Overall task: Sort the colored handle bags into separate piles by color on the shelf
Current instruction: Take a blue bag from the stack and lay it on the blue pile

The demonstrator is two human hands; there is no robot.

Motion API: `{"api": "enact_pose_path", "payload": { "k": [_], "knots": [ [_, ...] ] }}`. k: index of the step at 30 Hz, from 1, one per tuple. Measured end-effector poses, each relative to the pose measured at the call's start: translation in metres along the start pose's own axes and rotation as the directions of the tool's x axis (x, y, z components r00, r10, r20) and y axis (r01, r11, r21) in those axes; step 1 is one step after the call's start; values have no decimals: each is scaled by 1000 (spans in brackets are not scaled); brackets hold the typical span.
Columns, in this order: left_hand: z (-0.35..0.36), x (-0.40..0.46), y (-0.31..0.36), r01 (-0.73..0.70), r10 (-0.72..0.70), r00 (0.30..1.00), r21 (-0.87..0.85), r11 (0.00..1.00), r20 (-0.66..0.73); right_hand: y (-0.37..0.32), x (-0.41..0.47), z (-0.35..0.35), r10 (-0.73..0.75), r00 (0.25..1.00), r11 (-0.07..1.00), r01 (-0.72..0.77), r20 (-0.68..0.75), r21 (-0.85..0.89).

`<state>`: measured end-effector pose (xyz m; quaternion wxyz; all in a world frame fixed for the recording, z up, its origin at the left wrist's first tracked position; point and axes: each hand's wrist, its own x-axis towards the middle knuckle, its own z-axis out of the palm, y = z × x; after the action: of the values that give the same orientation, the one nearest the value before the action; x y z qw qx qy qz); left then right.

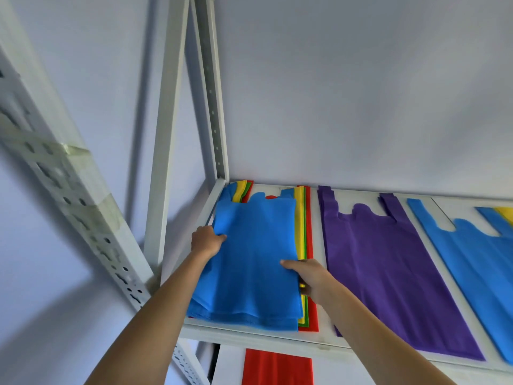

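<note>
A mixed stack of handle bags lies at the left end of the white shelf [316, 218]. A blue bag [255, 257] tops it, with yellow [299, 223], green and red [310, 245] edges showing beneath on the right. My left hand [206, 241] grips the blue bag's left edge. My right hand [308, 276] pinches its right edge, thumb on top. To the right a purple bag [388, 268] lies flat, then another blue bag [477, 268]. A yellow bag corner [505, 212] shows at the far right edge.
White metal uprights [166, 162] frame the shelf's left end, with a perforated post [83, 207] nearer me. A grey wall stands behind the shelf. On the shelf level below lies a red bag [277, 368].
</note>
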<state>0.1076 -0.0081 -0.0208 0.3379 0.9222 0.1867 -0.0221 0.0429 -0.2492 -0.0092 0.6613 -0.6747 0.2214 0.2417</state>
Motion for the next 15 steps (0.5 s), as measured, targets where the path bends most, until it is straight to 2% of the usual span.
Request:
{"api": "enact_pose_path", "payload": {
  "k": [3,5,9,11,13,15],
  "knots": [
    [4,3,3,0,1,1000,168,986,-2,0,-2,1,-51,999,975,51,9,-214],
    [2,2,6,5,-8,1000,225,974,12,-5,-4,1,-93,995,968,96,25,-231],
    [-13,10,5,45,-56,997,164,985,59,-31,-11,-14,-100,969,988,70,227,137],
    [-22,11,7,87,-94,992,86,993,81,-46,-22,-29,-128,936,970,49,329,240],
    [-29,4,12,163,-141,965,-87,983,219,-57,-33,-44,-170,906,958,60,387,279],
    [-34,-8,16,313,-177,858,-219,924,482,-61,-41,-57,-200,883,950,69,424,305]
  ]
}}
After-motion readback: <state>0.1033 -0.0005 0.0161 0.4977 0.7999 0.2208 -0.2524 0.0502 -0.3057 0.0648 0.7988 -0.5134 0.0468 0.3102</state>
